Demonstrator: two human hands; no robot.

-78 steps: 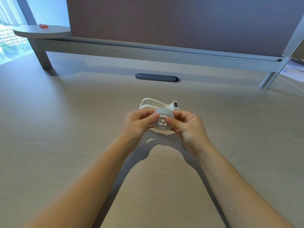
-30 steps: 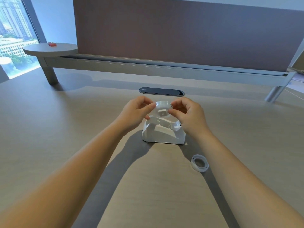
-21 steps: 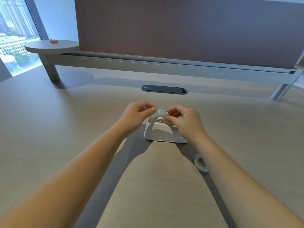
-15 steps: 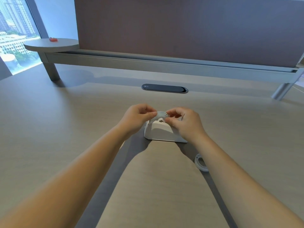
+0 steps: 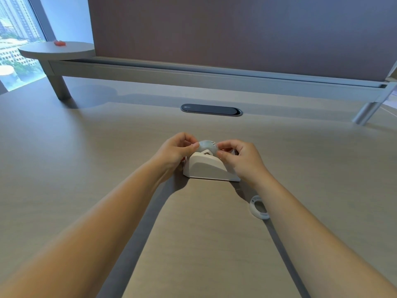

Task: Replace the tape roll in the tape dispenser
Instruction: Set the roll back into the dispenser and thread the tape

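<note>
Two hands on one tape roll (image 5: 207, 145), pinched from either side and sitting in the top of the dispenser (image 5: 209, 168). Left hand (image 5: 175, 150) has thumb and fingertips closed on the roll's left edge; right hand (image 5: 240, 158) is closed on its right edge, fingers curled over the dispenser's right end. Roll looks pale and translucent, with a white hub just visible below it inside the slot.

Step in hand, as I read it: seating the new roll in the cradle. Can't tell if the hub's pegs are fully down in their notches; the near wall of the dispenser hides them. Next move probably needs a straight push down until it sits level, then finding the free end and drawing it to the cutter at the dispenser's right end. Cutter is behind the right hand, not visible.

The dispenser holds only the roll and its hub. It stands upright on the desk (image 5: 86, 168).

Nearer than the dispenser and to its right, well apart, a white ring (image 5: 256, 207) lies flat, partly under the right forearm. Likely the spent core.
</note>
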